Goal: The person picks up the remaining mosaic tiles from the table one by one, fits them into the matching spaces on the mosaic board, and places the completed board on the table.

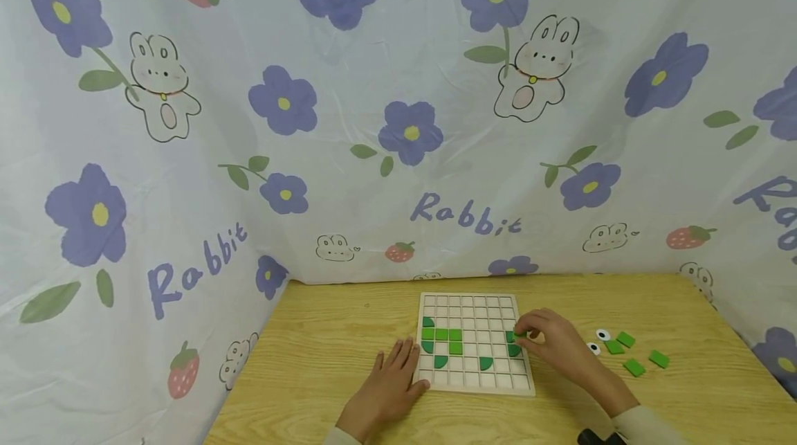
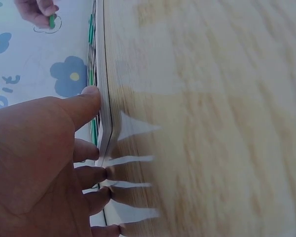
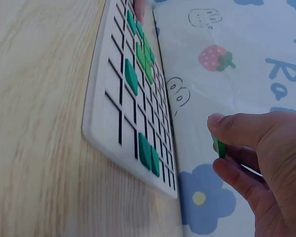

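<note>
Along the back and both sides of the work area hangs a white cloth (image 1: 349,175) printed with purple flowers, strawberries and rabbits, with folds showing; the room beyond it is not visible. Below it lies the bench (image 1: 324,320), its top pale yellow with wood grain.

The gridded board (image 1: 472,335) lies flat on the bench, in front of the person, between the two hands. The left hand (image 1: 389,379) rests with fingers spread at its left edge and thumb at the near corner, a position judged to keep the board from sliding. The right hand (image 1: 554,341), at the board's right edge, pinches a green piece (image 3: 220,148) between thumb and fingers, a grip judged suited to small, thin parts; its outline cannot be told.

On the grid, light-green squares (image 1: 441,334) adjoin in neighbouring cells at left, while dark-green quarter-rounds (image 1: 486,363) sit in separate cells and near the right edge. Four loose green tiles (image 1: 634,367) and two eye discs (image 1: 602,335) lie on the bench right of the board, presumably kept within the right hand's reach.
</note>
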`<state>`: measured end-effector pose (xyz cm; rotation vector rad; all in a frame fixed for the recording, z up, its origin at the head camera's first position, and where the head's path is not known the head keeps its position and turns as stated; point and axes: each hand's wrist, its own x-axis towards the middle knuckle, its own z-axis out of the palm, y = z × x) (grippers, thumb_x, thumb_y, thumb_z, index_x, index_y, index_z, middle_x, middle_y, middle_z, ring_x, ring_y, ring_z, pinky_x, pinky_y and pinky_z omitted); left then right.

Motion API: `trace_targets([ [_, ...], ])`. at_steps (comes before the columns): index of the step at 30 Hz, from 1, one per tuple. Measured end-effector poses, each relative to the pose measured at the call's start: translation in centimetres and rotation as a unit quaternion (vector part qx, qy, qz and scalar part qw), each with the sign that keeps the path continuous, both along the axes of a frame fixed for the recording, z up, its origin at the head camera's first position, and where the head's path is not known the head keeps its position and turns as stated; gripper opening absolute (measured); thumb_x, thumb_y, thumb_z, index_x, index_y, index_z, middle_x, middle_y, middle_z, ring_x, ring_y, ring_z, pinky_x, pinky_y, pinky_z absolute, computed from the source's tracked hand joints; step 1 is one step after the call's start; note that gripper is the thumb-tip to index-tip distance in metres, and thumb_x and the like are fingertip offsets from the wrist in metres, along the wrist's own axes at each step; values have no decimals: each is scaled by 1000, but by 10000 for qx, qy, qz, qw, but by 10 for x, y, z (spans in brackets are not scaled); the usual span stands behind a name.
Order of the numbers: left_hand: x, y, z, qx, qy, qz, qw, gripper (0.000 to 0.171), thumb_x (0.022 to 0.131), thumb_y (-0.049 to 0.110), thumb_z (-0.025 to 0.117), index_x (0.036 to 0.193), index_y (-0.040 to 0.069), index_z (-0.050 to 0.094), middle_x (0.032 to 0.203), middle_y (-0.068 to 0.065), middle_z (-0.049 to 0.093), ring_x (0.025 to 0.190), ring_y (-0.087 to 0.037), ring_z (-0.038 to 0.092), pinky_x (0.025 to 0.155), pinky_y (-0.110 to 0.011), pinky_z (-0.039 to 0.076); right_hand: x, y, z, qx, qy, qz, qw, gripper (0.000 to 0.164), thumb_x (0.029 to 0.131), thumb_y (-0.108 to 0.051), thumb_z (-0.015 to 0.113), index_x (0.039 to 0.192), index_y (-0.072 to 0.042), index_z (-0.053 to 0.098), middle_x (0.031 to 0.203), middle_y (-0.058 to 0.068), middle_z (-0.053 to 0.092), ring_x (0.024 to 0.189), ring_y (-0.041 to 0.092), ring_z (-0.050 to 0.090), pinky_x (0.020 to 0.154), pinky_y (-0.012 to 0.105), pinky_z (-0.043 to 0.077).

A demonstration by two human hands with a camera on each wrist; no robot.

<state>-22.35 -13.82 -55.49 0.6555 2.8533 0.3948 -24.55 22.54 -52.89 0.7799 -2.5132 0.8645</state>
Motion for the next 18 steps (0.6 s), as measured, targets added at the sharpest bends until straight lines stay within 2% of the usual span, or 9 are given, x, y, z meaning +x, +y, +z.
trace_targets([
  [8,0,0,2,-20,-79,-11,10000,75,112,50,51,169,7,29,178,-16,22,165,-38,21,127,-69,24,-9,-23,7,-92,-136,197,9997,19,88,-4,87,97,-17,76,103,-3,74,93,15,67,75,28,61],
  [13,-2,0,1,-29,-96,-16,9999,75,112,50,51,169,7,29,178,-15,21,165,-38,21,127,-69,24,-15,-35,6,-134,-1,306,9994,21,87,-3,88,98,-17,76,104,-2,74,93,16,66,73,24,60],
  [18,-2,0,0,-59,-47,-20,10000,75,112,50,51,169,7,29,178,-15,22,165,-38,22,127,-69,25,-20,-46,5,-149,139,417,9989,21,86,-2,88,97,-16,76,103,-2,75,91,17,67,72,27,61],
])
